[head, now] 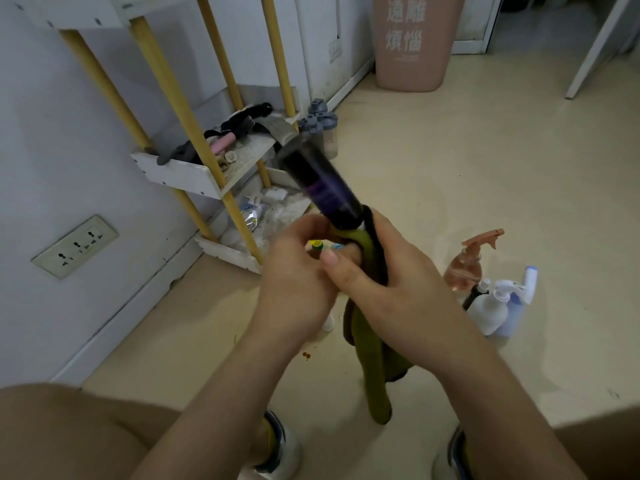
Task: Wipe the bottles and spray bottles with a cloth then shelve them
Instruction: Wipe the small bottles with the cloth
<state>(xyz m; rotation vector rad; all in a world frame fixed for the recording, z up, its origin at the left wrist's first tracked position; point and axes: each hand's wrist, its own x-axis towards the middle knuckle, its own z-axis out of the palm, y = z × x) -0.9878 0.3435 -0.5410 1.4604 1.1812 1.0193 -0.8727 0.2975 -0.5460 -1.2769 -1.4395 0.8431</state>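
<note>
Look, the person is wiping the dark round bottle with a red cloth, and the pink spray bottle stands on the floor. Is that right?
The fabric cloth is olive green, not red; the head view shows it at the near end of the dark cylindrical bottle with a purple label. The pink translucent spray bottle stands on the floor.

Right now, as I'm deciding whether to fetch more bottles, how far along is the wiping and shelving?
Done: no bottle clearly on the rack. In hand: the left hand holds the dark bottle by its lower end while the right hand grips the green cloth wrapped there. Left: the pink spray bottle and white spray bottles stand on the floor, and grey-capped bottles beside the rack.
</note>
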